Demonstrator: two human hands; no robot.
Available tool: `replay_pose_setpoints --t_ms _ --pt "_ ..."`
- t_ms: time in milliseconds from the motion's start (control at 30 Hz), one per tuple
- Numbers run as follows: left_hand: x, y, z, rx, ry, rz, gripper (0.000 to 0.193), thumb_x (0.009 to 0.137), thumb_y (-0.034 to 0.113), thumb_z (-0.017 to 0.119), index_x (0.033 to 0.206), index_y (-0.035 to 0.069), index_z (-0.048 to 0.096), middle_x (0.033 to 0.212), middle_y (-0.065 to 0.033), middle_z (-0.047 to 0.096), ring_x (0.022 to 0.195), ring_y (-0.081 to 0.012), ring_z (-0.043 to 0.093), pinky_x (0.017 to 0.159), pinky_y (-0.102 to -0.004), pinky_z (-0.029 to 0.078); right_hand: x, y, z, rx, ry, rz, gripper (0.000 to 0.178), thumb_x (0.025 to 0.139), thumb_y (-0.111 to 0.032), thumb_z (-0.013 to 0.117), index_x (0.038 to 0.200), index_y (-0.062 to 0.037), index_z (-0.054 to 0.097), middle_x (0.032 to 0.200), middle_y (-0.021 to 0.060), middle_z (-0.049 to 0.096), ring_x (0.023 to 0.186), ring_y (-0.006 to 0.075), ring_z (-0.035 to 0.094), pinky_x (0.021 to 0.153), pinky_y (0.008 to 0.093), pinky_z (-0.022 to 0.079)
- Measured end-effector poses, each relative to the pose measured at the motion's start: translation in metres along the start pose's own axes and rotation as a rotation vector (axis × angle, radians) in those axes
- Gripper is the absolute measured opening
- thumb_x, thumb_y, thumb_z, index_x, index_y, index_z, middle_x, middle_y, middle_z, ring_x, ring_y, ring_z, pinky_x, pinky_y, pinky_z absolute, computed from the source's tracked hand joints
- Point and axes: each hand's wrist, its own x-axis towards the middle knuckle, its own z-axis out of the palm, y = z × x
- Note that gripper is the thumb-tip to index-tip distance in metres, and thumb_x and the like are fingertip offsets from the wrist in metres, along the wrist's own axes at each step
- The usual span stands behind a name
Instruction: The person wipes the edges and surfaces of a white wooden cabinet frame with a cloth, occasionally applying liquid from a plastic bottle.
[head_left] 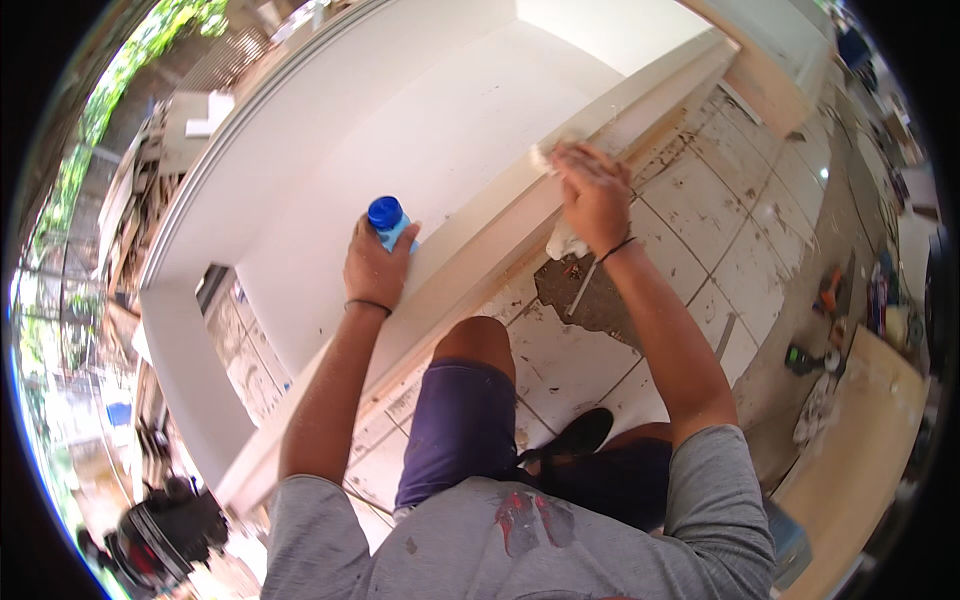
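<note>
My left hand (378,262) is wrapped round a light blue bottle with a dark blue cap (384,211), held upright over the inside of a white cabinet-like frame (400,130). In my right hand (592,195), slightly smeared by motion, is a whitish cloth (543,158) that lies against the pale front rail (470,222) of the frame. A second whitish bit (566,242) shows below that hand, by the wrist; I cannot tell whether it belongs to the same cloth. The rail runs from lower left to upper right between my hands.
White floor tiles (675,175), dirty and marked, lie below, with a broken dark patch (590,300) near my foot. On the right are a wooden board (850,430), a dark power tool (805,360) and an orange tool (830,290). A black machine (165,535) stands lower left.
</note>
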Motion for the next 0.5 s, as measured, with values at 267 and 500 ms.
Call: replay_pose_setpoints --t_ms 267,500 --pt "-0.011 -0.009 -0.004 0.003 0.178 0.008 0.045 0.083 0.04 0.072 0.103 0.001 0.06 0.102 -0.0206 0.067 0.096 -0.0387 0.063 0.084 -0.0454 0.05 -0.013 -0.041 0.007 0.163 -0.119 -0.142 0.024 0.081 -0.009 0.065 0.103 -0.0161 0.073 0.112 -0.0014 0.071 0.118 0.0181 0.058 0.107 0.0486 0.03" --pt "-0.015 -0.007 -0.002 0.018 0.177 -0.054 0.046 0.083 0.043 0.071 0.102 0.002 0.061 0.1 -0.0203 0.067 0.095 -0.0386 0.064 0.084 -0.0459 0.05 -0.014 -0.03 0.005 0.211 -0.14 -0.087 0.027 0.079 -0.01 0.065 0.104 -0.0176 0.073 0.115 -0.0022 0.069 0.116 0.0176 0.059 0.107 0.0536 0.027"
